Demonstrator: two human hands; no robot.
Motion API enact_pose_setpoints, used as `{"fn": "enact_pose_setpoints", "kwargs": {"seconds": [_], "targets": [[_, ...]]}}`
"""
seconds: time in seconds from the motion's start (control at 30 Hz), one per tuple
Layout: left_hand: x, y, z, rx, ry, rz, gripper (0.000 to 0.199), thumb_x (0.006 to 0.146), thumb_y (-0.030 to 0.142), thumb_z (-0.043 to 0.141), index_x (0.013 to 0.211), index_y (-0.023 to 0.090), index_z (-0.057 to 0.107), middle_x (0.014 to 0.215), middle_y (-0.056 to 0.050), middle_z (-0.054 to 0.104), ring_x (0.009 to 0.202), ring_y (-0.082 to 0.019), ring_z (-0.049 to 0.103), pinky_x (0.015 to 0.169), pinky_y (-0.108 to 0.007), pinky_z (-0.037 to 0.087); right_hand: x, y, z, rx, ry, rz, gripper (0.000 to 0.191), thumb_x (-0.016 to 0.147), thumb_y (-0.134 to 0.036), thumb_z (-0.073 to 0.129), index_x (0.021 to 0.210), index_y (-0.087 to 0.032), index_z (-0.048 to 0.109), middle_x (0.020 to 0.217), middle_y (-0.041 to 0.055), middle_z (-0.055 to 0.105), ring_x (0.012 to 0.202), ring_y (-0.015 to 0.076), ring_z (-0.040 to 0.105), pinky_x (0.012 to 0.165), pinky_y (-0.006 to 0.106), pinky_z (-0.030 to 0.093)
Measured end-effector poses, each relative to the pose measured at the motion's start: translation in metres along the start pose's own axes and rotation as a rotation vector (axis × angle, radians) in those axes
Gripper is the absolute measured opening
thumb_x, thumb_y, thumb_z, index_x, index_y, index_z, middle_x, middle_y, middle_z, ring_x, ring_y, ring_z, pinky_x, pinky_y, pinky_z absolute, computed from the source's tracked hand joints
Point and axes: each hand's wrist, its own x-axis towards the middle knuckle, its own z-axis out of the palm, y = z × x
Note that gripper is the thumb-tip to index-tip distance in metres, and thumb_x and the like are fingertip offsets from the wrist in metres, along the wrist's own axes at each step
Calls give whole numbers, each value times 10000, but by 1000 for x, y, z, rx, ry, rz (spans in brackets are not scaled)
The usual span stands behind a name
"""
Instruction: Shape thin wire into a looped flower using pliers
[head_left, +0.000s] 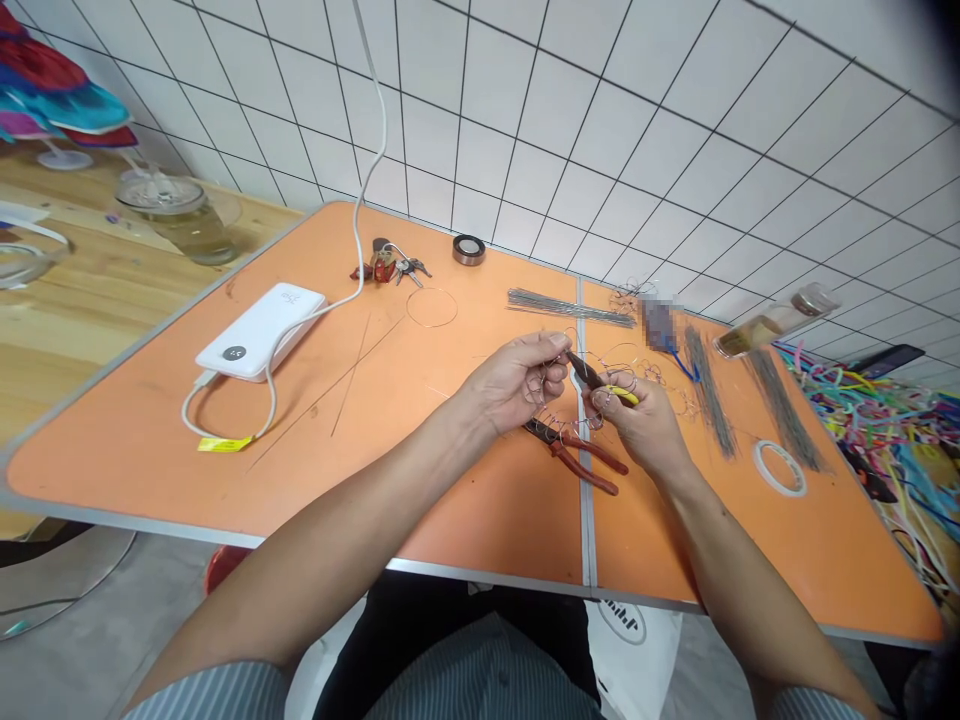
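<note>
My left hand (521,378) is closed, pinching a bent thin wire (535,386) between thumb and fingers. My right hand (637,420) grips dark-jawed pliers with a yellow handle (621,395). The jaw tips of these pliers meet the wire by my left fingertips. More curled wire hangs between the two hands. Below them, red-handled pliers (581,455) lie on the orange table (450,520), their jaws partly behind the wire.
A white power bank (262,325) with its cable lies left. Keys (409,268), black tape (469,250) and a wire bundle (562,305) lie at the back. To the right are more wire bundles (711,395), a white tape roll (780,470), a glass bottle (772,325) and colourful strands (907,430).
</note>
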Motion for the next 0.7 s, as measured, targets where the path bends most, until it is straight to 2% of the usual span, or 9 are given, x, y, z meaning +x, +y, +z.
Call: {"fn": "enact_pose_setpoints", "kwargs": {"seconds": [0.2, 0.33, 0.47, 0.57, 0.7], "targets": [[-1, -2, 1, -13, 38, -9, 212, 985, 105, 709, 791, 127, 627, 689, 21, 602, 503, -33, 533, 483, -136, 406, -1, -6, 4, -75, 67, -3, 373, 939, -564, 818, 834, -214, 741, 662, -17, 640, 546, 127, 491, 531, 277, 392], [0, -3, -1, -19, 37, -17, 203, 1002, 94, 675, 805, 124, 638, 685, 16, 604, 512, -36, 545, 484, -135, 409, -1, -5, 4, -187, 129, -80, 364, 935, -559, 805, 816, -219, 754, 694, 6, 690, 603, 162, 581, 578, 293, 464], [2, -3, -4, -11, 33, -46, 243, 1010, 114, 673, 772, 125, 624, 663, 15, 580, 497, -36, 523, 462, -136, 387, 0, -2, 2, -319, 176, -158, 264, 943, -481, 799, 848, -234, 791, 700, 5, 721, 625, 182, 633, 590, 302, 484], [3, -3, -6, 16, 39, -70, 247, 995, 143, 708, 763, 129, 624, 659, 10, 569, 491, -41, 504, 448, -141, 370, 1, -2, -1, -410, 186, -253, 211, 960, -420, 782, 851, -240, 795, 695, -3, 727, 604, 175, 630, 579, 301, 473], [3, -2, -5, 18, 63, -92, 243, 1001, 117, 678, 763, 120, 630, 665, 5, 563, 491, -39, 488, 448, -136, 369, 4, -5, -2, -555, 201, -456, 158, 981, -337, 759, 865, -232, 783, 727, 6, 759, 603, 164, 654, 603, 303, 488]]}}
